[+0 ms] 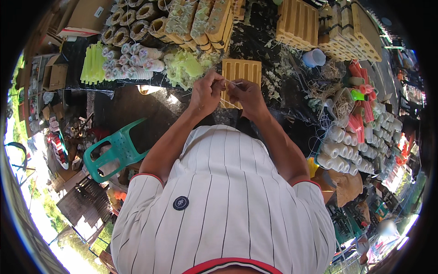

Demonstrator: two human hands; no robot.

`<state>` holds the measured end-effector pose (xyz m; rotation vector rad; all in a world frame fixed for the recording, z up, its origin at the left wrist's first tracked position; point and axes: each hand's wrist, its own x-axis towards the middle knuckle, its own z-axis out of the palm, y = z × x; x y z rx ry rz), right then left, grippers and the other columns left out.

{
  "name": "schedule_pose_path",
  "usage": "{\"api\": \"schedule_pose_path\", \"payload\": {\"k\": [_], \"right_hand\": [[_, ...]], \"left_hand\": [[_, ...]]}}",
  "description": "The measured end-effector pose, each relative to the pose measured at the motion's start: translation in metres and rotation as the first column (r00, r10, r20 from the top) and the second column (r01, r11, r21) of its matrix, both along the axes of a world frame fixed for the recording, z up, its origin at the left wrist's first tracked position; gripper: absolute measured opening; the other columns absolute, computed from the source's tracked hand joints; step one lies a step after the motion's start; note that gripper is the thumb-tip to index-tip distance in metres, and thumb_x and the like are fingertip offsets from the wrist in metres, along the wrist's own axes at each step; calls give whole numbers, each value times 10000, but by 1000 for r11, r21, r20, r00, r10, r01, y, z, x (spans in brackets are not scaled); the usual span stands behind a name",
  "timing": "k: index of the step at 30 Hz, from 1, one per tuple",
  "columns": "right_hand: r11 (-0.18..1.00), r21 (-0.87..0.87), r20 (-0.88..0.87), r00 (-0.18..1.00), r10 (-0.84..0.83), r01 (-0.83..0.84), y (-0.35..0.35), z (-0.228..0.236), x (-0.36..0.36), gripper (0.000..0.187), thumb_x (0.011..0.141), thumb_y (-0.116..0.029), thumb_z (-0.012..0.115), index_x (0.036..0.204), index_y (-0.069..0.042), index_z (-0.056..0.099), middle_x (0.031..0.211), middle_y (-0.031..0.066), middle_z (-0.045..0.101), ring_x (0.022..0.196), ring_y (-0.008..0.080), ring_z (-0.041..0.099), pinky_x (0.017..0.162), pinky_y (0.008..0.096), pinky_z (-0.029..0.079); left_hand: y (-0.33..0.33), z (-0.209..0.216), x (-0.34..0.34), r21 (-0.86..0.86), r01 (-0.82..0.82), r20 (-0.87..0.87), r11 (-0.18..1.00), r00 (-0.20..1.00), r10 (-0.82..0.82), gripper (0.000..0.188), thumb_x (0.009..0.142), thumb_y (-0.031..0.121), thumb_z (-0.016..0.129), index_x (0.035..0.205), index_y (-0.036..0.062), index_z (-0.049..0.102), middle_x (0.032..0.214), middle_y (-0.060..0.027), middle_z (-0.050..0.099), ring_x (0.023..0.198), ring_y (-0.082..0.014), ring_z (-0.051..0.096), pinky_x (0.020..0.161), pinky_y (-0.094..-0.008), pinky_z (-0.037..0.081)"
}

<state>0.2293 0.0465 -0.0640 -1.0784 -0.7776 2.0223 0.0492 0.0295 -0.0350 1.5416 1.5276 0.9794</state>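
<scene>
A thin white string runs between my two hands. My left hand is closed, its thumb and forefinger pinching the string. Opposite it, my right hand is also closed on the string, fingers curled together. Another stretch of string slants down below the fingers. Just beneath and beyond both hands lies a yellow-brown block with parallel grooves; the hands cover part of it. Pale yellow-green scraps are heaped to the left of the block.
Light green sticks and wrapped white rolls lie at the left. Strapped yellow-brown blocks stand at the back. A whitish cup sits right, beyond many white cylinders. A green plastic chair stands lower left.
</scene>
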Motion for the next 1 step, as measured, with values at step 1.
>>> {"api": "schedule_pose_path", "payload": {"k": [1], "right_hand": [[1000,-19,76,997,18,-17,-4,-7,-2,225,1031,-137,708,1133,61,678,925,123,750,684,137,657,614,247,524]], "left_hand": [[-1,-3,-8,-31,15,-37,999,999,-16,60,1015,50,654,1034,-6,644,851,-149,764,775,-227,766,672,-332,575]]}}
